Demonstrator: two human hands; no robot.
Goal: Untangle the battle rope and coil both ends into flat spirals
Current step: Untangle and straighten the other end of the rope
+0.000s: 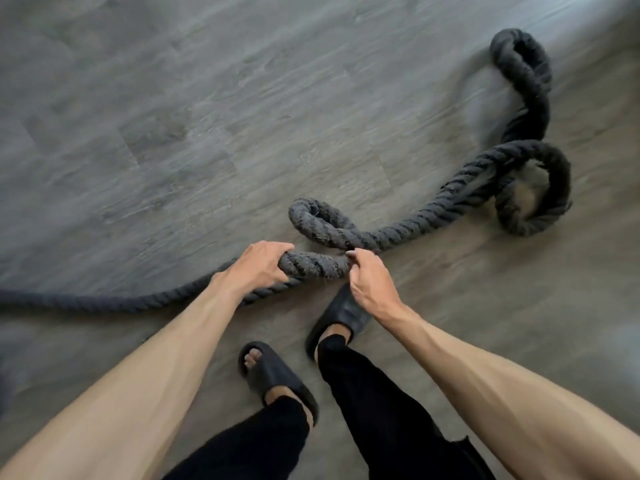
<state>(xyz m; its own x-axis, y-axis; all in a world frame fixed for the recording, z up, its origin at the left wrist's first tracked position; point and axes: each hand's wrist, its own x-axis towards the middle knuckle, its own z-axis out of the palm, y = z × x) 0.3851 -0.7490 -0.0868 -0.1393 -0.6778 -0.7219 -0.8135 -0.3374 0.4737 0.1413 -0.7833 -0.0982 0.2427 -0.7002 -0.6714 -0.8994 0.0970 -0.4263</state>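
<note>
Fingers [281, 250] of the left hand [258, 263] curl over the top of a thick, dark grey battle rope [313, 266], gripping it; the right hand [369, 278], close beside it, has its fingers closed around the same stretch, which is lifted a little off the floor [173, 133]. Both bare forearms reach in from the bottom corners.

Nearest the viewer, two legs in black trousers [374, 403] stand on grey wood-look flooring, wearing black sandals: the left sandal [273, 375] is closer, and the right sandal [341, 313] is a step ahead, just under the right hand.

From the left hand the rope trails along the floor to the left edge of the view. Just beyond the hands it bends into a small loop [318, 220] that crosses over itself. From there it runs right and away to a wider loop [533, 188] lying on the floor, then climbs towards the top right, ending in a farthest loop [523, 60]. The view is slightly blurred.
</note>
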